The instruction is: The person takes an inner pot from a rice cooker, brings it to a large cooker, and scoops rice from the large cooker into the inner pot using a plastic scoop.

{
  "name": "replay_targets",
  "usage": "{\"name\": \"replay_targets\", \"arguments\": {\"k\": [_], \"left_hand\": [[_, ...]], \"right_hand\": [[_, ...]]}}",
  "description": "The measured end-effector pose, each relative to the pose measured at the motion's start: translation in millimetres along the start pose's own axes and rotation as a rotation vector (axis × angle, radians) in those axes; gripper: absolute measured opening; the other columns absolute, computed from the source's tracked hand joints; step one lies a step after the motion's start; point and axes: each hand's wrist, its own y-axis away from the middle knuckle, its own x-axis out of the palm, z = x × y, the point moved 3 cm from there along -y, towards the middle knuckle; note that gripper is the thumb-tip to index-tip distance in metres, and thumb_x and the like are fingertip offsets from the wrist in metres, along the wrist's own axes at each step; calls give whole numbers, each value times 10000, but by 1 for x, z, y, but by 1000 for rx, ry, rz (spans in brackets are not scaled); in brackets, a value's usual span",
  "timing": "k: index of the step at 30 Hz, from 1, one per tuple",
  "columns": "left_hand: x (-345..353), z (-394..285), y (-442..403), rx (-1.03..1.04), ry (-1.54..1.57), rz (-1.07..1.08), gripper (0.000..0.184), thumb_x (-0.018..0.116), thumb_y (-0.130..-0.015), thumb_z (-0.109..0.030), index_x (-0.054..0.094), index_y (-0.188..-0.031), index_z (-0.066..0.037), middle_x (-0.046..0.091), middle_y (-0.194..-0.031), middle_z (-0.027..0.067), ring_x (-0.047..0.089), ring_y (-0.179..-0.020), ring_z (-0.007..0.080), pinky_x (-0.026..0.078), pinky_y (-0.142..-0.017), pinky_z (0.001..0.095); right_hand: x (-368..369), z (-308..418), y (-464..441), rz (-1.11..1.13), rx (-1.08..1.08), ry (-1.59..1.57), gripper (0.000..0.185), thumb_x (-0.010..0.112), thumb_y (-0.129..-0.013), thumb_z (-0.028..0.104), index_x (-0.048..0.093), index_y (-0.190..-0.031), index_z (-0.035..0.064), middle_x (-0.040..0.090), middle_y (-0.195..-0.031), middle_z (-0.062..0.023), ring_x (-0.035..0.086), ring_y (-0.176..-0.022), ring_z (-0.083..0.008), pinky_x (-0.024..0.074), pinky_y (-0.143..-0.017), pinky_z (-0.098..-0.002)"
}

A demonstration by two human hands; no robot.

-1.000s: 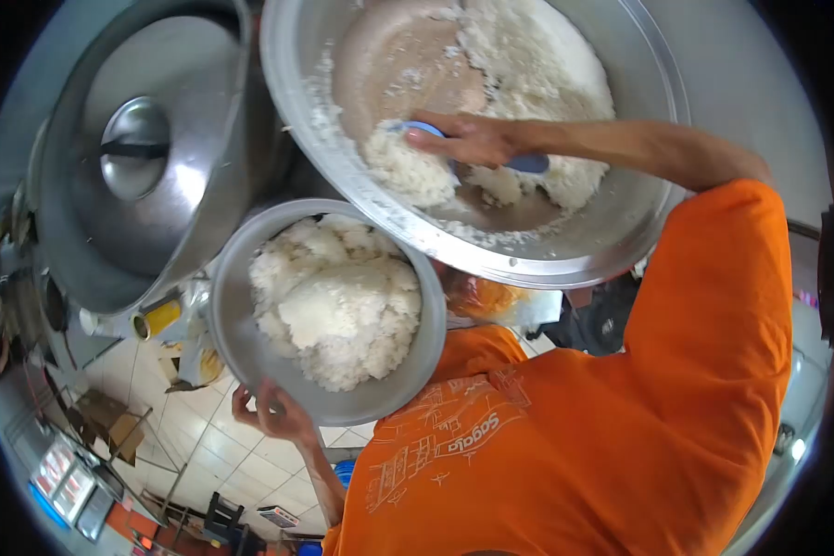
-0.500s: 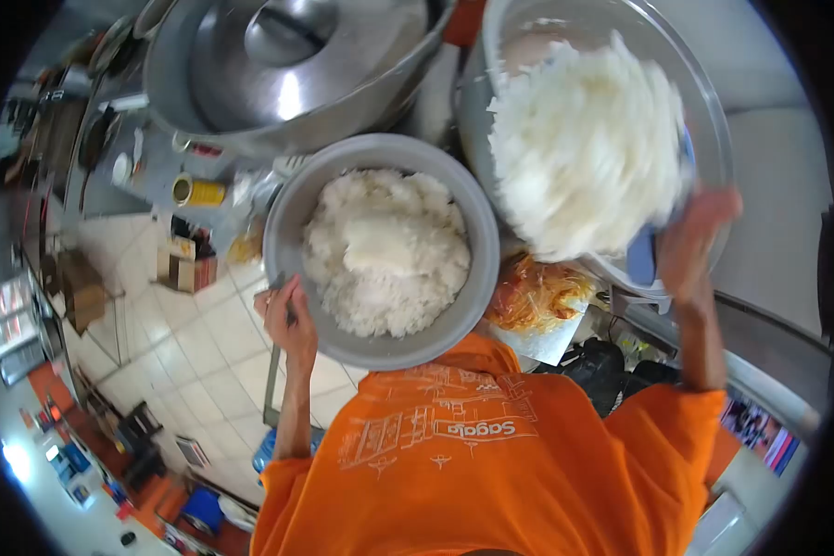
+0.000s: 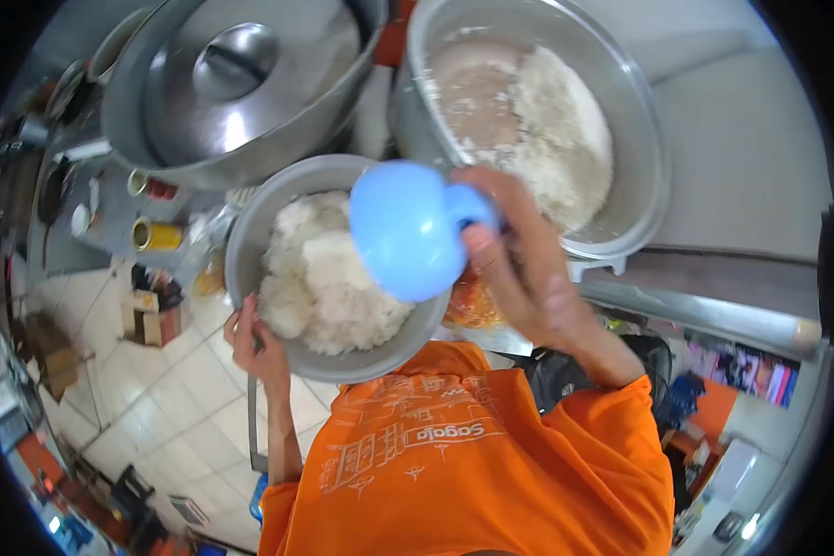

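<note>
My right hand (image 3: 528,269) grips the short handle of a blue plastic scoop (image 3: 403,232), tipped over with its rounded underside facing me. The scoop is above the right side of a grey basin (image 3: 243,241) heaped with cooked white rice (image 3: 343,301); its opening is hidden. My left hand (image 3: 257,343) is closed on the basin's near left rim. To the upper right stands a large metal pot (image 3: 635,167) with more rice (image 3: 565,130) along its right side and part of its bottom bare.
A big pot with a metal lid (image 3: 292,102) stands at the upper left. Yellow can (image 3: 157,234) and plastic bags lie on the counter beside the basin. An orange-filled clear bag (image 3: 473,304) sits between basin and my body. A cardboard box (image 3: 153,320) is on the tiled floor.
My right hand has moved left from the large pot to over the basin. The scoop, heaped with rice before, is now turned over. My left hand stays on the rim.
</note>
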Motion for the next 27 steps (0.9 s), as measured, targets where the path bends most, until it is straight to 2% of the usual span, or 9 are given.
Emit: {"name": "replay_targets", "arguments": {"k": [4, 7, 10, 13, 15, 16, 17, 20, 27], "left_hand": [[1, 9, 8, -83, 71, 10, 322, 634, -801, 111, 706, -1088, -16, 720, -992, 69, 562, -986, 204, 491, -820, 312], [-2, -1, 3, 12, -29, 33, 209, 698, -800, 72, 717, -980, -31, 690, -888, 82, 566, -907, 208, 471, -814, 319], [-6, 3, 5, 52, -60, 22, 159, 759, -740, 63, 703, -857, -29, 666, -773, 45, 524, -857, 203, 464, -760, 326], [-6, 19, 14, -106, -50, 19, 74, 710, -835, -33, 664, -778, -43, 577, -827, 51, 488, -866, 199, 434, -757, 336], [-8, 17, 11, -131, -84, -188, 201, 588, -949, -167, 644, -803, -40, 489, -1002, 80, 458, -922, 201, 411, -782, 347], [-10, 25, 13, -157, -91, -141, 256, 441, -1005, -224, 599, -991, -23, 404, -1205, 99, 429, -991, 209, 393, -827, 361], [-7, 22, 10, -150, -92, -126, 256, 441, -1005, -224, 599, -991, -23, 404, -1205, 99, 429, -991, 209, 393, -827, 361], [-4, 20, 7, -485, 8, -119, 333, 387, -990, -202, 403, -1275, -31, 406, -1261, 110, 428, -1055, 236, 379, -892, 388], [1, 22, 5, -522, -74, -163, 350, 374, -973, -276, 458, -1204, -26, 451, -1216, 126, 458, -1085, 264, 375, -903, 405]], "right_hand": [[-82, -29, -29, -158, 179, 37, 311, 458, -1024, 197, 487, -1312, 82, 617, -1035, -107, 572, -862, -138, 475, -780, -296], [-132, -67, -46, -158, 179, 253, 494, 577, -956, 408, 476, -1349, 126, 604, -1111, -97, 588, -921, -190, 490, -804, -346], [-152, -109, -51, -159, -49, 636, 598, 609, -900, 513, 465, -1358, 156, 610, -1089, -157, 633, -921, -267, 513, -793, -425], [-162, -148, -56, 57, 232, 974, 619, 584, -886, 564, 462, -1340, 160, 599, -1069, -237, 647, -926, -366, 531, -754, -496], [-169, -183, -58, 106, 536, 1255, 625, 534, -895, 598, 462, -1292, 121, 595, -1011, -273, 648, -877, -388, 544, -712, -504], [-168, -198, -58, 108, 553, 1250, 625, 534, -895, 598, 462, -1292, 121, 595, -1011, -273, 648, -877, -388, 544, -712, -504], [-164, -213, -59, 119, 546, 1288, 620, 511, -901, 608, 467, -1254, 101, 607, -986, -270, 647, -872, -403, 546, -692, -499], [-155, -244, -76, 175, 484, 1292, 624, 472, -911, 624, 468, -1192, 67, 627, -927, -265, 646, -848, -428, 548, -669, -491], [-134, -275, -77, 414, 507, 1020, 613, 438, -938, 602, 453, -1166, 34, 643, -823, -242, 652, -759, -415, 541, -645, -495]]}}
